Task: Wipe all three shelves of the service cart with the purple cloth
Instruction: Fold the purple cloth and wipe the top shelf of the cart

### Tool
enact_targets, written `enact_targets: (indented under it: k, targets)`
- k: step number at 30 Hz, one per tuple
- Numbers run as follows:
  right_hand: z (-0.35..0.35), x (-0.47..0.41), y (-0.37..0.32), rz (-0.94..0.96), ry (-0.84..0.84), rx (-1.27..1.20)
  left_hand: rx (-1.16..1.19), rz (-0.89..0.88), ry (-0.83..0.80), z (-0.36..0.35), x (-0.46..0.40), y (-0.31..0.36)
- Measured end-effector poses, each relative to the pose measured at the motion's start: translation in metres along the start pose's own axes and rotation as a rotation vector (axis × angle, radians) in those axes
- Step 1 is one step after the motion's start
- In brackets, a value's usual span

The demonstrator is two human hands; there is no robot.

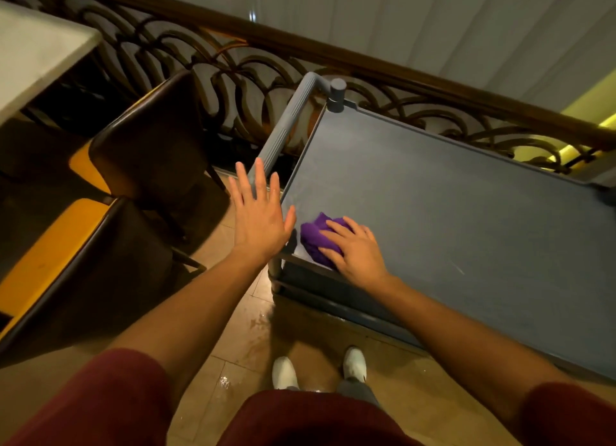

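Observation:
A grey service cart stands in front of me, its flat top shelf (450, 212) filling the right half of the view. My right hand (358, 249) presses a crumpled purple cloth (315, 237) onto the near left corner of that shelf. My left hand (258, 212) hovers open, fingers spread, just left of the cart's edge and in front of the cart's ribbed grey handle (286, 125). It holds nothing. The lower shelves are mostly hidden under the top one; only a dark edge (333, 299) shows below.
Two dark chairs with yellow seats (110, 192) stand close to the left of the cart. A pale table (33, 52) is at the far left. An ornate railing (300, 79) runs behind the cart. My white shoes (320, 369) stand on a wet-looking tiled floor.

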State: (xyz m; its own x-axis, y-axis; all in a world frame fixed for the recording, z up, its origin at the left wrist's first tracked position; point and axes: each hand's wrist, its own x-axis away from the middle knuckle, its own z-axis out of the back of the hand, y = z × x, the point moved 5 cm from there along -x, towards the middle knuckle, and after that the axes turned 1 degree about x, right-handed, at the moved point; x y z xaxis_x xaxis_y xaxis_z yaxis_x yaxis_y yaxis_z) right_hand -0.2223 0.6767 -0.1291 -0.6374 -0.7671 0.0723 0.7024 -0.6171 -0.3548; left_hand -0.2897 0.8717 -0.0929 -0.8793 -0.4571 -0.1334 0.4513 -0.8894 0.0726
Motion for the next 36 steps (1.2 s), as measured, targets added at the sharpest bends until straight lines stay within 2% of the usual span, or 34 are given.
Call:
enact_targets:
  k: [2, 3, 5, 7, 12, 21, 24, 26, 28, 30, 32, 34, 36]
  targets:
    - [0.0, -0.02, -0.018, -0.045, 0.042, -0.06, 0.045, -0.125, 0.092, 0.006, 0.003, 0.016]
    - [-0.005, -0.028, -0.032, -0.035, 0.037, -0.064, 0.084, -0.133, 0.123, 0.008, 0.005, 0.019]
    - [-0.02, -0.031, -0.05, 0.023, -0.002, 0.023, 0.109, -0.06, 0.091, 0.004, 0.01, 0.018]
    - [-0.026, -0.022, -0.045, 0.063, -0.029, 0.129, 0.034, -0.009, 0.014, -0.004, 0.016, 0.015]
    - [0.004, 0.03, 0.024, 0.058, -0.071, 0.215, -0.053, 0.014, -0.031, -0.011, 0.008, 0.019]
    - [0.073, 0.209, 0.227, -0.386, -0.073, 0.358, -0.16, 0.025, -0.08, -0.013, 0.008, 0.018]
    - [0.08, 0.223, 0.245, -0.433, -0.082, 0.372, -0.206, 0.039, -0.087, -0.013, 0.01, 0.024]
    - [0.085, 0.215, 0.241, -0.447, 0.002, 0.284, -0.199, 0.045, -0.049, -0.008, 0.012, 0.038]
    - [0.082, 0.198, 0.222, -0.402, 0.102, 0.167, -0.129, -0.046, -0.012, -0.008, 0.018, 0.08]
    - [0.069, 0.18, 0.194, -0.291, 0.094, 0.154, -0.029, -0.139, -0.103, -0.025, 0.042, 0.15]
    - [0.051, 0.168, 0.172, -0.207, 0.011, 0.178, 0.061, -0.088, -0.302, -0.052, 0.074, 0.2]
    - [0.053, 0.176, 0.188, -0.18, -0.048, 0.222, 0.088, -0.019, -0.411, -0.073, 0.099, 0.221]
    - [0.067, 0.205, 0.233, -0.21, -0.071, 0.252, 0.077, -0.005, -0.454, -0.081, 0.107, 0.223]
